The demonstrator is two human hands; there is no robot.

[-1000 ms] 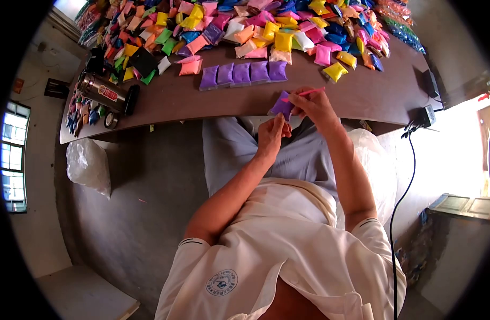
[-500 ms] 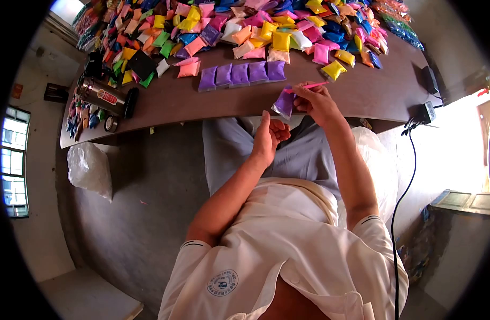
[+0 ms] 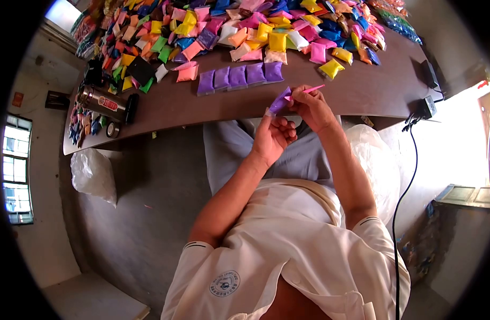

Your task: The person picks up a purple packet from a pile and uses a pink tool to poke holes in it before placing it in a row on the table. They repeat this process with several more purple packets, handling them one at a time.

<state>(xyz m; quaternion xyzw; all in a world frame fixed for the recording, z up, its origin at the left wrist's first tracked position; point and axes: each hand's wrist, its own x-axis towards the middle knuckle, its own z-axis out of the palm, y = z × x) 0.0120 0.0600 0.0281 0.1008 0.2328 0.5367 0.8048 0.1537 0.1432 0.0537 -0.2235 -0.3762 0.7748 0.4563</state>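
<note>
A small clear bag filled with purple material (image 3: 279, 102) is held up at the table's front edge, tilted. My right hand (image 3: 313, 111) is closed, pinching the bag's right side and also a thin pink plastic stick (image 3: 311, 89) that points right. My left hand (image 3: 275, 140) has its thumb up against the bag's clear lower end, with the other fingers curled; the exact contact is partly hidden. Just beyond, a row of several similar purple bags (image 3: 238, 78) lies side by side on the brown table (image 3: 341, 96).
A large heap of colourful small bags (image 3: 245, 33) covers the table's far side. To the left are a steel flask (image 3: 103, 101), a roll of tape (image 3: 112, 129) and a black square (image 3: 141, 70). A black cable (image 3: 415, 154) hangs at right. Clear plastic sacks (image 3: 93, 173) flank the legs.
My left hand has risen, and its thumb now meets the bag's lower end. The purple bag has tilted further, its lower end swinging left. My right hand keeps hold of the bag and stick.
</note>
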